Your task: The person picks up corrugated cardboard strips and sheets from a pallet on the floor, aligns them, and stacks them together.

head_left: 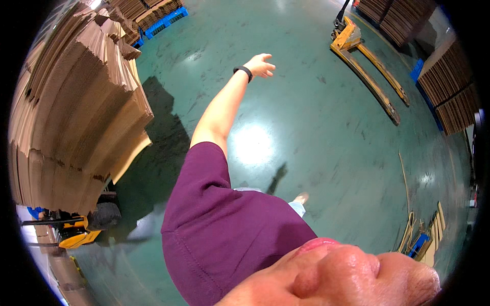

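My left hand (260,66) reaches forward over the green floor (286,117), with a black band (243,73) at the wrist. Its fingers are loosely spread and hold nothing. It touches no object. A purple short sleeve (204,168) covers the upper part of that arm. My right hand does not show. To the left of my arm rises a tall stack of brown cardboard sheets (76,102), some with wavy edges. Beyond my hand on the right stands a yellow pallet jack (352,38) with two worn forks.
Cardboard stacks on blue pallets stand at the far left (158,13) and right (449,86). Yellow-and-black equipment (84,232) sits below the left stack. Wooden strips (434,232) and a blue piece (418,245) lie at lower right. My shoe (302,198) is on the floor.
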Demonstrator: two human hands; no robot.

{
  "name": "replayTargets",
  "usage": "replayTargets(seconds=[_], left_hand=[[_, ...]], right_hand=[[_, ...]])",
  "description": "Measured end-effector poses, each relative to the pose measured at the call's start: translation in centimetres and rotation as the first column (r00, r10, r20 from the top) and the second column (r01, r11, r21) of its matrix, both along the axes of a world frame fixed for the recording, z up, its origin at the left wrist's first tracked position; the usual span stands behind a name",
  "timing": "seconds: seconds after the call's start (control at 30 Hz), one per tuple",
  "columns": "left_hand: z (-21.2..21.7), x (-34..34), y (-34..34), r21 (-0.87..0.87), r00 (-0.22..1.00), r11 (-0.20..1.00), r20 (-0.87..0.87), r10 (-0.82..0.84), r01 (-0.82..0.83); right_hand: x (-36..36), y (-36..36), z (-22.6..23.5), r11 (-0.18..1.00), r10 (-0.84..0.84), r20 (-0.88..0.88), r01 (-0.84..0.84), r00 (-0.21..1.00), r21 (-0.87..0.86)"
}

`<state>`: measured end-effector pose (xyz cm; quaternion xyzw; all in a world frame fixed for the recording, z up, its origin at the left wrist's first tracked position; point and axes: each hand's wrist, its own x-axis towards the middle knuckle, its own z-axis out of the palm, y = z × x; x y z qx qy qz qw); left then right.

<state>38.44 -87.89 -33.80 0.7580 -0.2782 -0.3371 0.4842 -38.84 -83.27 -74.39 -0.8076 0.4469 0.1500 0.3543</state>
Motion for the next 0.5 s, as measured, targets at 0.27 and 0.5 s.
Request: replayTargets(seconds=[0.27, 0.5], left_hand=[[-12.6, -3.1, -1.3, 0.109, 0.916, 0.974, -0.333, 0.224, -0.199], [-18.6, -3.1, -6.5, 0.130, 0.861, 0.926, -0.341, 0.378, -0.354]], right_hand=[[1.4, -18.3, 1.2, 0.925, 0.312, -0.018, -0.308, 0.950, -0.221], [5.3, -50.8, -6.3, 0.945, -0.153, 0.343, 0.239, 0.927, -0.225]])
